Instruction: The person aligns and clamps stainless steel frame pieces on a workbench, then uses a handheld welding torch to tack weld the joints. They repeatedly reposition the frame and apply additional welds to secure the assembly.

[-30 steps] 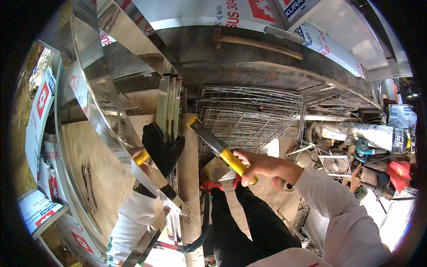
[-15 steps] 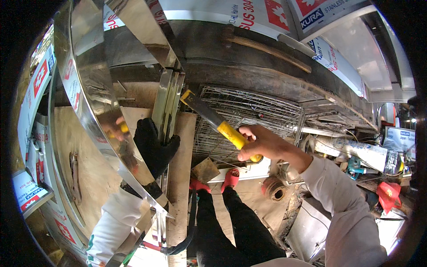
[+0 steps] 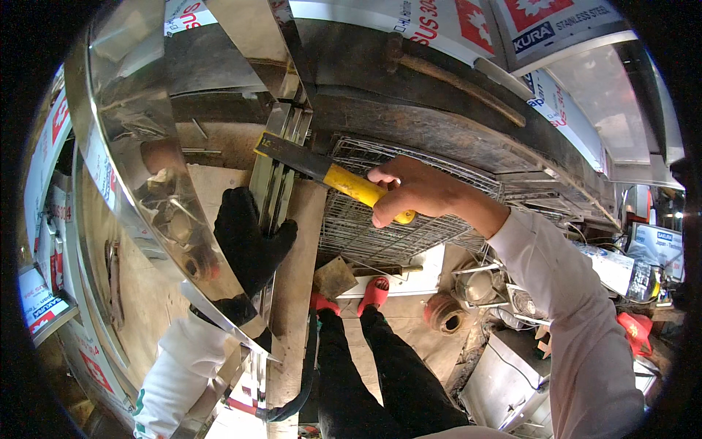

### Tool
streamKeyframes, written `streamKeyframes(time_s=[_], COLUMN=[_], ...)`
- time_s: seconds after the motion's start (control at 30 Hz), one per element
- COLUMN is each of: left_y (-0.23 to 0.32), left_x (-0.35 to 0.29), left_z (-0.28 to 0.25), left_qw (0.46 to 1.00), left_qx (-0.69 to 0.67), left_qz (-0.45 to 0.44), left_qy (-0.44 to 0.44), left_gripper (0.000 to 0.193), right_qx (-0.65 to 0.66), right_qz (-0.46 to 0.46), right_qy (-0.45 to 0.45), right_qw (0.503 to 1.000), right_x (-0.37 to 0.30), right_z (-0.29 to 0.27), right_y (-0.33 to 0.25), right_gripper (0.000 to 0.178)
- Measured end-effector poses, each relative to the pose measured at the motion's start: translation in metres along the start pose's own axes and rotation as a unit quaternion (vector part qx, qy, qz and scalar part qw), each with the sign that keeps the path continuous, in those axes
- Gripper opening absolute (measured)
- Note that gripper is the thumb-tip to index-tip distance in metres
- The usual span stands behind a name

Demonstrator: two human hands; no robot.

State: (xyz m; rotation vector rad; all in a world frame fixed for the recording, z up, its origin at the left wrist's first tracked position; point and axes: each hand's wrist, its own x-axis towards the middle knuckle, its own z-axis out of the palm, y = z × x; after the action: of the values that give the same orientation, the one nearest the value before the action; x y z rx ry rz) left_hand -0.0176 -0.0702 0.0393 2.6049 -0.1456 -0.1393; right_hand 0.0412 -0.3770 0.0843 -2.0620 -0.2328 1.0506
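Currently — right hand grips yellow-handled tool; gloved left hand — thumb wide; over metal channel

Your right hand has brought the yellow-handled tool over the metal bar.
A second ago, the tool stopped at the right side of this bar; now it crosses to the left edge and lies more flat. Your right red shoe, before partly covered, has come into clear view.
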Motion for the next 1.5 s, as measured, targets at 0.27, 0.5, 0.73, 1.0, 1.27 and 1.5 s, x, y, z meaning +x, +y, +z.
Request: streamKeyframes(time_s=[0.27,0.5,0.73,1.0,1.27,1.5], left_y=[0.014,0.011,0.011,-0.01,-0.011,0.003], left_x=[0.005,0.007,0.01,0.016,0.031,0.057], left_z=[-0.006,0.0,0.001,0.01,-0.007,-0.04], left_qw=[0.999,0.999,0.995,0.988,0.993,0.979], left_qx=[-0.033,-0.043,-0.025,-0.113,-0.037,0.082], left_qz=[-0.014,0.018,0.063,0.076,0.111,0.098], left_qy=[-0.033,-0.011,0.067,0.07,0.003,-0.156], left_gripper=[0.068,0.059,0.053,0.039,0.04,0.05], right_qx=[0.006,0.006,0.014,0.173,0.43,0.47], right_qz=[-0.033,-0.004,-0.021,0.043,0.022,0.162], right_qy=[0.017,-0.022,-0.016,0.025,0.325,0.316], right_qw=[0.999,1.0,1.0,0.984,0.842,0.808], right_x=[0.002,0.001,0.002,-0.029,-0.072,-0.11], right_z=[0.0,-0.007,-0.005,0.002,0.05,0.166], right_y=[0.012,0.017,0.018,0.013,0.076,0.112], right_gripper=[0.047,0.047,0.055,0.069,0.072,0.042])
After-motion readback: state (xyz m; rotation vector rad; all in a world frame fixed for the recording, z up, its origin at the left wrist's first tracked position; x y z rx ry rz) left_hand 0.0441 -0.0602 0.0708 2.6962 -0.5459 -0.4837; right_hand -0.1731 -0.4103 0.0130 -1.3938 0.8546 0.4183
